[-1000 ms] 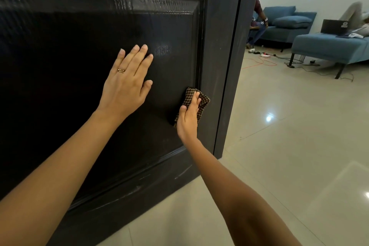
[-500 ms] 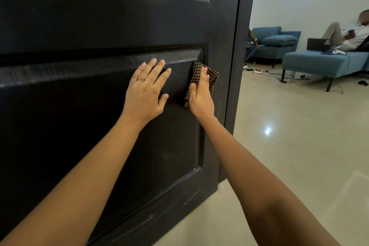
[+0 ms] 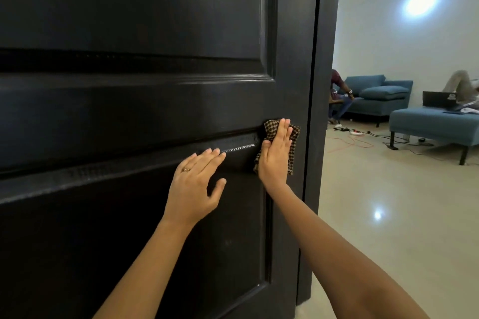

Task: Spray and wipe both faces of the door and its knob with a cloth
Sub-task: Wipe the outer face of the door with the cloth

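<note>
Door [image 3: 129, 101]: dark and panelled, filling the left and middle of the view; its edge stands to the right, with a room showing past it.
Cloth [image 3: 294, 134]: checked brown and black, lying flat against the door face at the top right corner of the lower panel, near the door's edge.
Right hand [image 3: 274, 156]: laid flat over the cloth with fingers straight and close together, pointing up, pressing it to the door; nothing is gripped. The cloth shows above, beside and below the palm.
Left hand [image 3: 197, 185]: flat on the lower panel just left of the right hand, fingers straight and slightly fanned, thumb spread out to the side; it holds nothing. The fingertips reach the moulding at the panel's top.
Ring [image 3: 186, 170]: on one finger of the left hand.
Moulding: a glossy streak catches the light between the two hands.
Floor [image 3: 388, 228]: pale polished tiles with light reflections.
Sofa [image 3: 375, 97]: blue, against the far wall, with a person [image 3: 340, 96] seated at its left end.
Blue couch [image 3: 430, 122]: nearer, on dark legs, bearing a laptop [image 3: 438, 99].
Cables [image 3: 350, 140]: red and dark, trailing on the floor by the sofa.
</note>
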